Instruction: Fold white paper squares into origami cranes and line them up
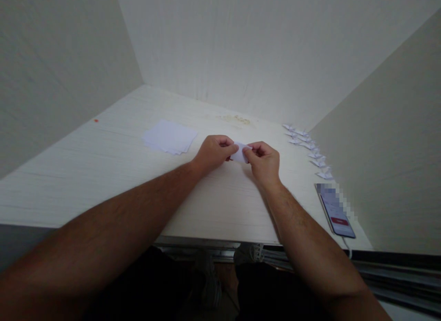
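Observation:
A small piece of white paper [240,156], which looks folded, is held up just over the middle of the table. My left hand [216,151] pinches its left side between thumb and fingers. On its right side, my right hand [264,161] grips it the same way, thumb on the near face. The fingers behind the paper are partly hidden. To the left of my left hand lies a loose stack of white paper sheets [169,136].
Several small folded white paper figures [319,163] line the right wall. Nearer the front, a phone [336,210] with a white cable [347,247] lies on the white table [213,206]. Walls [220,49] enclose the table at left, back and right. An orange speck [96,120] is at far left.

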`<state>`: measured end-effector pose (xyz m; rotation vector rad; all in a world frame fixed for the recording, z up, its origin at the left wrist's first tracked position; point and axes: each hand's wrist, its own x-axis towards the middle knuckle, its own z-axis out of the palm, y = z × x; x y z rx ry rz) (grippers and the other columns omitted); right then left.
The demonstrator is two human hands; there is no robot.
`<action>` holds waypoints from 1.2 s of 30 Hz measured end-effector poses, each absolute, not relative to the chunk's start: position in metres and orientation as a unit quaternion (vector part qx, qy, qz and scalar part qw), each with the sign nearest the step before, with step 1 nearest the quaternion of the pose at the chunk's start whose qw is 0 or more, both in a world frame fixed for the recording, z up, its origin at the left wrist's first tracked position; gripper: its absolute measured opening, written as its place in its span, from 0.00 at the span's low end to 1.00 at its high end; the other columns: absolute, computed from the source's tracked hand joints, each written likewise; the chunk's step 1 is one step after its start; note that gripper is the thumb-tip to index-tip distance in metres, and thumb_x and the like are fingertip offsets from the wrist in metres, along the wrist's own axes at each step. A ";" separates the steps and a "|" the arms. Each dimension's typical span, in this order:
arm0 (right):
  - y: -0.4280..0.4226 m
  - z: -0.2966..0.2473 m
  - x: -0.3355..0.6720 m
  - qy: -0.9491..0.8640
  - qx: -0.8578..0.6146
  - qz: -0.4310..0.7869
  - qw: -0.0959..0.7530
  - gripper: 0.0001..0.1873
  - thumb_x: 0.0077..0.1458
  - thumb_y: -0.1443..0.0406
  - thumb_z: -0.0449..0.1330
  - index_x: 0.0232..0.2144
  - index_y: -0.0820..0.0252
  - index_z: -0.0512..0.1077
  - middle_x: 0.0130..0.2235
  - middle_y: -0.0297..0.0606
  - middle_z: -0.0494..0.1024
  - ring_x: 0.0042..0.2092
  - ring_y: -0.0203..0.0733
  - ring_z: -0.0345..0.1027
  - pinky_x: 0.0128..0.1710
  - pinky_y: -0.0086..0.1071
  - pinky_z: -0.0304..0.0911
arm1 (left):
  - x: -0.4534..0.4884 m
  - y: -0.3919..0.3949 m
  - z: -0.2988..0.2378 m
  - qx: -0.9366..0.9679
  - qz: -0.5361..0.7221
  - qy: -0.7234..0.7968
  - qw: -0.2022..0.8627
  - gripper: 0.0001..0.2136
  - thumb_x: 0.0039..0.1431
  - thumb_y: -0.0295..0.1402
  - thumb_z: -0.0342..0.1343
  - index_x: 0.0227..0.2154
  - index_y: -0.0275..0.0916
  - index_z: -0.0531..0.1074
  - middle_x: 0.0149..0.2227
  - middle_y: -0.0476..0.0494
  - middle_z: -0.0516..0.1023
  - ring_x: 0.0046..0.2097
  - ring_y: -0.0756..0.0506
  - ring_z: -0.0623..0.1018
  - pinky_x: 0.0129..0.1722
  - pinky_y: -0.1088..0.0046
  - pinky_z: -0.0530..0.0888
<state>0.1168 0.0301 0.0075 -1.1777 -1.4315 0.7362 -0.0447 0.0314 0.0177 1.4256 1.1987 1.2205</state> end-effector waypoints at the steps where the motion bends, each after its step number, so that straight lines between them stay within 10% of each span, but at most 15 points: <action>1: 0.030 0.008 0.117 -0.604 -0.498 0.310 0.539 0.09 0.48 0.59 0.66 0.27 0.59 0.76 0.23 0.30 0.74 0.24 0.33 0.64 0.25 0.28 0.60 | -0.046 0.031 0.019 0.572 0.495 0.486 0.438 0.07 0.52 0.31 0.61 0.21 0.35 0.74 0.18 0.51 0.73 0.21 0.55 0.70 0.21 0.81 0.65; 36: 0.025 0.003 0.114 -0.599 -0.458 0.340 0.562 0.06 0.47 0.61 0.67 0.28 0.56 0.78 0.24 0.30 0.76 0.24 0.33 0.67 0.26 0.31 0.67 | -0.042 0.034 0.018 0.482 0.535 0.481 0.500 0.05 0.43 0.26 0.56 0.16 0.38 0.68 0.14 0.51 0.69 0.17 0.53 0.68 0.18 0.77 0.64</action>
